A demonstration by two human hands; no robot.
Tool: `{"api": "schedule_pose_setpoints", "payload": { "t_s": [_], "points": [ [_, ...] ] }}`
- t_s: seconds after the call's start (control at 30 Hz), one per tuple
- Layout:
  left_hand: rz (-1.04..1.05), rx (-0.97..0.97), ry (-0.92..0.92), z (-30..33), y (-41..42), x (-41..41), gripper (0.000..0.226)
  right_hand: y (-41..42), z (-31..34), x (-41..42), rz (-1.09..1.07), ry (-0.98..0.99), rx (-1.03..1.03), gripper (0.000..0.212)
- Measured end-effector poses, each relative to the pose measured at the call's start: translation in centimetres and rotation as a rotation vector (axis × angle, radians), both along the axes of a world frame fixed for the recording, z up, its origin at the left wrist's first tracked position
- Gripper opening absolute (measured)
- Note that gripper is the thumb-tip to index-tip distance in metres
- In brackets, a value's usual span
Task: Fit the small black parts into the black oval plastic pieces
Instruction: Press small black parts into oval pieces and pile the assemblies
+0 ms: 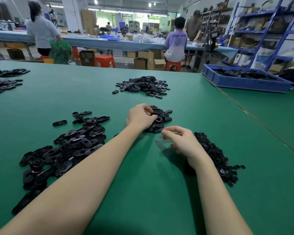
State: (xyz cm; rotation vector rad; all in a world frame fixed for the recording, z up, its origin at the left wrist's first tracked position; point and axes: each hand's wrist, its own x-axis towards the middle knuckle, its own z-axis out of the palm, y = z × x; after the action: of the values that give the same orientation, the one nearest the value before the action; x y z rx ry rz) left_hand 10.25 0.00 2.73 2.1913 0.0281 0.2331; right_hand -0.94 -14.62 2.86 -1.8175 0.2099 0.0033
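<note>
My left hand (140, 117) reaches into a small heap of black oval pieces (161, 120) on the green table (143, 184), its fingers curled round the ovals at the heap's left side. My right hand (180, 139) hovers just in front of that heap, fingers loosely curled with thumb and forefinger close together; whether they pinch a small part I cannot tell. A pile of small black parts (217, 156) lies right of my right wrist. A large spread of black oval pieces (64, 146) lies to the left of my left forearm.
Another heap of ovals (143, 85) sits farther back on the table, and two more heaps (3, 78) at the far left. A blue tray (244, 82) with black parts stands back right. Several people work at a far bench beyond orange stools.
</note>
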Motion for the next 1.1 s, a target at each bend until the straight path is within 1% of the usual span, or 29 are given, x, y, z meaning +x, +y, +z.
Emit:
{"api": "schedule_pose_setpoints", "payload": {
  "t_s": [0.17,0.3,0.43,0.53,0.67,0.77,0.83,0.93,1.03,1.1],
  "points": [
    [0.011,-0.003,-0.047,-0.1,0.2,-1.0,0.017,0.5,-0.1,-0.1,0.043,0.013,-0.05,0.01],
    [-0.008,0.015,-0.122,-0.6,0.8,-3.8,0.016,0.8,-0.3,0.0,0.061,-0.021,-0.049,0.009],
    [-0.025,0.122,-0.169,-1.1,2.4,-6.9,0.014,1.1,-0.4,0.0,0.098,-0.041,-0.066,0.007],
    [-0.047,0.228,-0.16,-0.9,3.9,-8.1,0.014,1.7,-0.6,0.1,0.114,-0.058,-0.131,0.007],
    [-0.099,0.237,-0.115,-0.6,5.3,-9.1,0.012,3.2,-0.7,0.5,0.16,-0.11,-0.236,0.007],
    [-0.129,0.238,-0.121,-0.1,6.9,-9.2,0.004,4.6,-0.8,0.5,0.199,-0.164,-0.336,0.006],
    [-0.083,0.268,-0.146,0.4,8.3,-8.9,0.001,5.4,-1.0,0.5,0.228,-0.18,-0.385,0.006],
    [0.057,0.376,-0.142,0.6,10.3,-8.5,0.008,6.0,-1.0,0.5,0.255,-0.187,-0.433,0.007],
    [0.212,0.497,-0.104,0.3,11.9,-8.1,0.017,6.0,-0.9,0.6,0.271,-0.18,-0.445,0.006],
    [0.269,0.541,-0.041,0.1,12.6,-8.0,0.019,6.0,-0.9,0.6,0.277,-0.181,-0.448,0.006]
  ]
}}
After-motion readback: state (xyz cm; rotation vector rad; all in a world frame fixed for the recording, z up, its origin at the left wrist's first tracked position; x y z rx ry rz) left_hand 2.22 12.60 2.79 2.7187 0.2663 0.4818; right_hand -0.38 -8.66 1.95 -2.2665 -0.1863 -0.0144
